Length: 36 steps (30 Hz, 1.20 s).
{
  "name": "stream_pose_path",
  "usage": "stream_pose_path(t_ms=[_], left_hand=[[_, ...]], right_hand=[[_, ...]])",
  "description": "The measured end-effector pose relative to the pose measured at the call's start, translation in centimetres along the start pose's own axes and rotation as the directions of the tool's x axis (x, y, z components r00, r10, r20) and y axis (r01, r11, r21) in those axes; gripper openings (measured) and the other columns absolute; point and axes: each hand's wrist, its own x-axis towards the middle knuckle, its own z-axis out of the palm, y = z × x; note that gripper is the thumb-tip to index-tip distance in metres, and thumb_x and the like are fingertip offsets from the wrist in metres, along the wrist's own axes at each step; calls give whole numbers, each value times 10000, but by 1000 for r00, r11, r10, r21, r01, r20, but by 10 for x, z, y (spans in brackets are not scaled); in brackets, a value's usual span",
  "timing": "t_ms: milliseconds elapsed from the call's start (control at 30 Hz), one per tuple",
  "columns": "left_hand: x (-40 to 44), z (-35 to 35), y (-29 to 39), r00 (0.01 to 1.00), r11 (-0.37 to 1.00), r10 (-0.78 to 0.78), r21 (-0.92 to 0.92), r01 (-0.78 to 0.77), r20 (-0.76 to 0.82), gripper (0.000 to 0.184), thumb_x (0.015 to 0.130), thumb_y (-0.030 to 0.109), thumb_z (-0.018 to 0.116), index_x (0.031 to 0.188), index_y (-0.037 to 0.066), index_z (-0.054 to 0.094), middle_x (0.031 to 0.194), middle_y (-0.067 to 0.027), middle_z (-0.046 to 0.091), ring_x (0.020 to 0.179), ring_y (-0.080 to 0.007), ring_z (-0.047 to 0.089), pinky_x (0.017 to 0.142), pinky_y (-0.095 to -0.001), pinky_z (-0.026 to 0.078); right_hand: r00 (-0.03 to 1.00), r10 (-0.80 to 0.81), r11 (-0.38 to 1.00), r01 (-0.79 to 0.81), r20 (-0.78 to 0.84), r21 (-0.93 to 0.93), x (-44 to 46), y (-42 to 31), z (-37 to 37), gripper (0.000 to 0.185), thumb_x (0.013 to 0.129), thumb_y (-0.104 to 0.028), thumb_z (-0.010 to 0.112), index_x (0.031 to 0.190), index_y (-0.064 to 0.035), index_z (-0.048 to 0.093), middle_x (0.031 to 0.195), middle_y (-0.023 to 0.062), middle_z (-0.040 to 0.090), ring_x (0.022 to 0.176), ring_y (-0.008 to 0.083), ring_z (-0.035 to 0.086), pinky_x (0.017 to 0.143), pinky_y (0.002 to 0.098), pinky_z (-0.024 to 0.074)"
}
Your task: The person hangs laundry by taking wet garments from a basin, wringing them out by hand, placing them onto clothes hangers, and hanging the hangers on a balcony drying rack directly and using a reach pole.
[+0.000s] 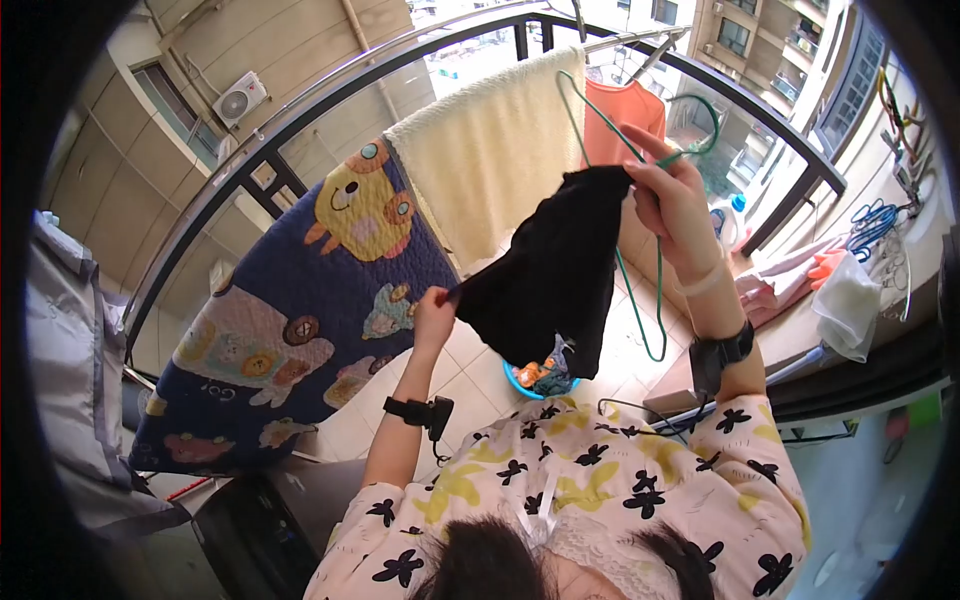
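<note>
A black garment (550,270) is stretched between my two hands, its exact kind unclear. My left hand (433,318) pinches its lower left edge. Raised higher, my right hand (678,205) grips the upper right corner between thumb and fingers, with some fingers extended. A green wire hanger (716,124) hangs from that same hand, its hook pointing right and its frame partly hidden by the garment. On the floor below, a blue basin (512,380) holds several crumpled clothes, partly covered by the garment.
A dark blue quilt (345,290), cream towel (480,150) and orange garment (625,110) hang along the balcony railing (270,165). At right, a ledge carries a bottle (735,215), pink cloth (785,280) and a white mesh bag (845,310). Grey cloth (75,330) hangs at left.
</note>
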Motion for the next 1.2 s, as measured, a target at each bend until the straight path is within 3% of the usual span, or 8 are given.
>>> stream_pose_path(t_ms=[100, 133, 267, 433, 533, 667, 800, 1200], left_hand=[[1, 13, -19, 882, 719, -381, -510, 471, 277, 246, 861, 273, 567, 925, 36, 586, 907, -125, 605, 856, -223, 603, 756, -355, 490], [-1, 21, -25, 791, 306, -374, -741, 598, 484, 273, 869, 296, 557, 976, 46, 583, 916, -123, 604, 933, -226, 590, 823, -368, 478], [5, 26, 10, 826, 146, -131, -813, 563, 548, 321, 873, 267, 431, 1035, 32, 578, 1024, -115, 613, 1018, -256, 565, 882, -422, 456], [4, 5, 99, 966, 667, -71, -708, 232, 250, 192, 830, 132, 493, 944, 28, 607, 859, -86, 631, 774, -177, 618, 697, -274, 495], [21, 8, 113, 945, 849, 1, -500, 171, 326, 127, 792, 61, 551, 883, -4, 612, 824, -43, 624, 681, -117, 588, 606, -227, 465], [39, 27, 112, 920, 869, 6, -457, 189, 391, 207, 778, 15, 549, 972, -35, 603, 825, -62, 635, 723, -134, 604, 661, -237, 477], [41, 44, 96, 940, 924, 5, -361, 126, 341, 226, 779, 36, 554, 979, -46, 618, 837, -69, 647, 732, -134, 607, 657, -235, 478], [-14, 8, 157, 819, 853, 502, -4, -521, 277, 275, 795, 143, 592, 1011, -27, 609, 703, -63, 630, 580, -95, 561, 526, -239, 441]], right_hand=[[1000, 19, 1000, -19, -18, -3, -20, 5, -9, 428, 836, -35, 518, 1254, 15, 440, 494, -67, 378, 347, 23, 302, 336, 194, 198], [999, 35, 999, -35, -28, -11, -27, 7, -12, 432, 835, -32, 517, 1257, 16, 437, 491, -67, 380, 344, 21, 301, 336, 192, 194], [984, 93, 994, -100, -149, -43, -41, 33, -45, 415, 833, -26, 515, 1243, 10, 464, 504, -83, 383, 349, 14, 295, 339, 188, 178], [932, 295, 928, -332, -210, -170, -46, 117, -152, 338, 828, -51, 530, 1161, 6, 551, 555, -54, 492, 406, 38, 410, 376, 217, 304], [983, 99, 466, -185, -157, -865, -61, 176, -192, 233, 817, -121, 541, 970, 26, 641, 781, 137, 676, 685, 190, 642, 643, 307, 487], [929, 288, 514, -353, -230, -782, -80, 143, -151, 245, 826, -123, 523, 977, 42, 622, 644, 77, 663, 620, 151, 629, 584, 283, 475], [895, 435, 743, -298, 95, -600, -89, 100, -112, 241, 843, -92, 519, 1027, 41, 601, 644, 47, 656, 570, 79, 591, 507, 235, 422], [940, 169, 974, -114, 298, -194, -40, 171, 16, 232, 849, -51, 512, 1050, 9, 612, 638, 58, 656, 621, 55, 560, 627, 207, 425]])
